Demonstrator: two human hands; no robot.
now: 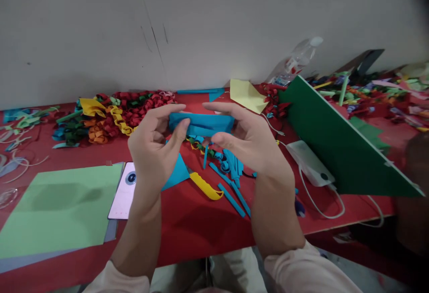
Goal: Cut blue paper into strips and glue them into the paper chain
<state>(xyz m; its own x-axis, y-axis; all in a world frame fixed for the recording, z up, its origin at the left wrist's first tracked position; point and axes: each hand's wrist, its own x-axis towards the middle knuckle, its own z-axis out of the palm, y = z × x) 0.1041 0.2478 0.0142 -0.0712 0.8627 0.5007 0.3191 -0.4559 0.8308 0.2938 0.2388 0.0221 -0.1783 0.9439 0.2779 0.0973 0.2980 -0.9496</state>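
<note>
Blue paper [211, 124], partly hidden behind fingers [181, 131]

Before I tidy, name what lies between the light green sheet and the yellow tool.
Head view: the phone, partly behind the left forearm, then a blue paper piece.

Left hand [150, 147] raised, thumb [178, 137] pinching; right hand [259, 143] opposite, fingers [229, 109] curled; forearms [142, 230] angled inward over bench's [204, 239] near edge.
</note>
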